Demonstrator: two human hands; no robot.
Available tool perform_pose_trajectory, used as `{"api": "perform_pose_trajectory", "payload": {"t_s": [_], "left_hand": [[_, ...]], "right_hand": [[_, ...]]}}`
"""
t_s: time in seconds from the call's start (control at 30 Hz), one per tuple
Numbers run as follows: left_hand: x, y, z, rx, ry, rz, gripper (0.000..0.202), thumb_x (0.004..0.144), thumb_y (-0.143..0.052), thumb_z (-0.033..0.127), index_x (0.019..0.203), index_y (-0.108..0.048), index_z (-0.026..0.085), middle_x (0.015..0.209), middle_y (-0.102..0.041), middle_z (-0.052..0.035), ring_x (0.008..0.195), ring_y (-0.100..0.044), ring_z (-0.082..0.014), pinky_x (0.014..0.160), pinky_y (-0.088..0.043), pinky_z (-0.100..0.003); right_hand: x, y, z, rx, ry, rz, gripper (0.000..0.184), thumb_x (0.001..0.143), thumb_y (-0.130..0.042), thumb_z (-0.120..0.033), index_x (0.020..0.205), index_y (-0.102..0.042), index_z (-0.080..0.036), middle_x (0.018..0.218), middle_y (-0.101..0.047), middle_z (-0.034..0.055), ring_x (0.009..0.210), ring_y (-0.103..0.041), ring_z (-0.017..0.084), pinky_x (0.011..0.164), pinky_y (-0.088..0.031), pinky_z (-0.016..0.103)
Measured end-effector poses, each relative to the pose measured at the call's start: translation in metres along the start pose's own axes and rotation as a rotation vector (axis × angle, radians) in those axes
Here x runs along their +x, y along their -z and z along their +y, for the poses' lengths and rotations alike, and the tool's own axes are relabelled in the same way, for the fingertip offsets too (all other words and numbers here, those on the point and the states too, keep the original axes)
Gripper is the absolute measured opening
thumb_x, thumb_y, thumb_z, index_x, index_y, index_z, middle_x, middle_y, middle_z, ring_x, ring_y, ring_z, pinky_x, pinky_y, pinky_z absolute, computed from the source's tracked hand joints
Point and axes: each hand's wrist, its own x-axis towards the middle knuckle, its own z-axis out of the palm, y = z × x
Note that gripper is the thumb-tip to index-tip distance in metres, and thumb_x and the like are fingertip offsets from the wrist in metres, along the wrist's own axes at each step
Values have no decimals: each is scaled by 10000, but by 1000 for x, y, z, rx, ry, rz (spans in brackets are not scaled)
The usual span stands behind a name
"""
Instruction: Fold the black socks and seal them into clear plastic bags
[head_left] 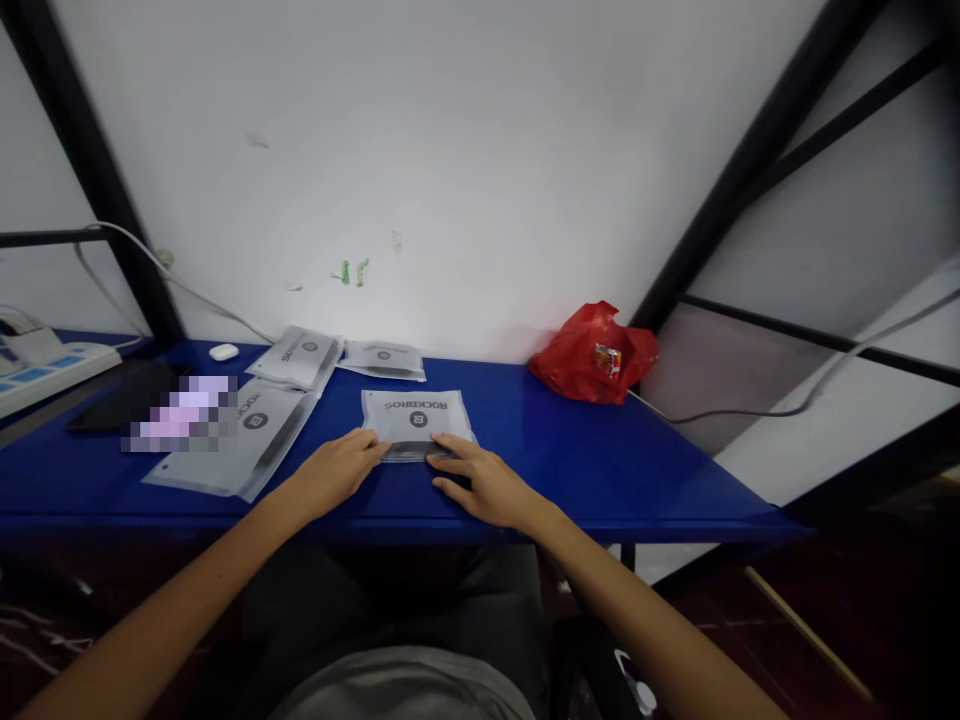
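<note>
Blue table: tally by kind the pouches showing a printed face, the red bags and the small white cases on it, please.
Printed pouches: 4 (any hidden beneath uncounted)
Red bag: 1
Small white case: 1
Total: 6

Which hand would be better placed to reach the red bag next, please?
Probably the right hand: it is nearer the red bag, while the left hand lies farther away, across the pouch between them.
</note>
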Motion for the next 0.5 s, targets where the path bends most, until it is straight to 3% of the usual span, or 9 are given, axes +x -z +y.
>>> {"api": "perform_pose_trajectory", "payload": {"t_s": [0.5], "left_hand": [[2,-1,-1,25,32,-21,333,906,-376,129,1166,-579,173,919,-588,-64,853,-560,-177,689,-455,-252]], "right_hand": [[-3,4,-2,-87,-62,-31,349,905,-472,-319,1196,-596,-170,1334,-515,153,1149,-569,256,944,-493,410]]}}
